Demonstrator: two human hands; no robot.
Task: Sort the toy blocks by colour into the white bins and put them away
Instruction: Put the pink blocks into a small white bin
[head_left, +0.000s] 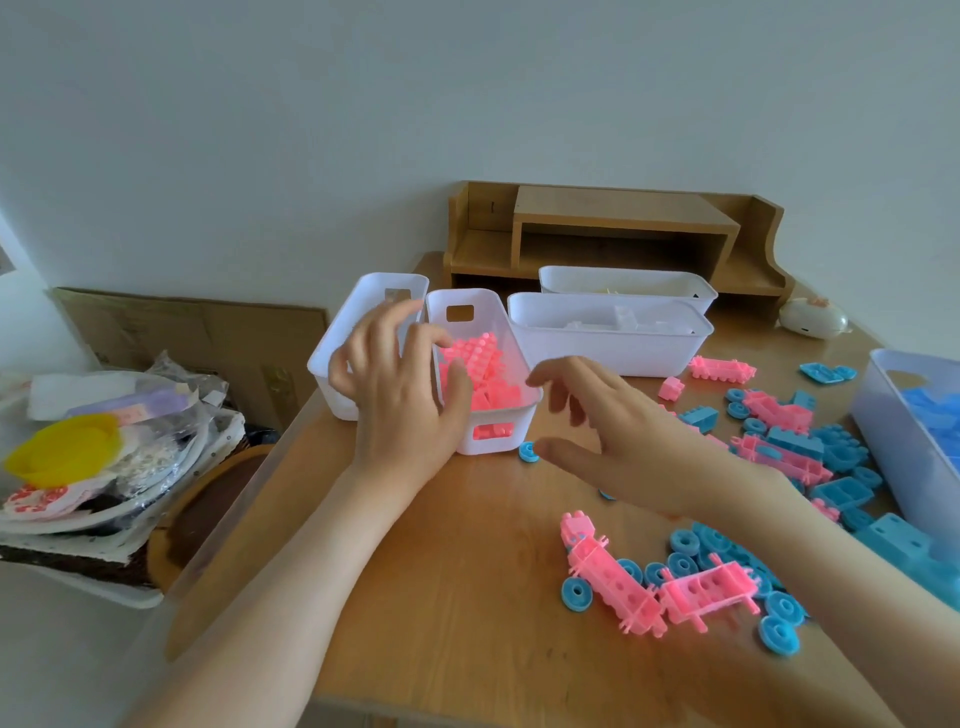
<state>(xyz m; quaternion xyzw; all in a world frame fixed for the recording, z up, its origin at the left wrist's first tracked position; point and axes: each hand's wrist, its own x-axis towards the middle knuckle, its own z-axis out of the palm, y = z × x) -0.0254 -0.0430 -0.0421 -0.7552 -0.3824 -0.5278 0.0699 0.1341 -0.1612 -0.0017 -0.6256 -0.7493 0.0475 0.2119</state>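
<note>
A white bin holding pink blocks stands at the table's left. My left hand hovers in front of it with fingers spread, thumb near the bin's rim, holding nothing. My right hand floats just right of that bin, fingers loosely curved and empty. Loose pink blocks and blue wheels lie on the table at right. A white bin with blue blocks sits at the far right.
An empty-looking white bin stands left of the pink one. Two long white bins sit in front of a wooden desk shelf. A single blue wheel lies by the pink bin. Clutter with a yellow item sits off the table, left.
</note>
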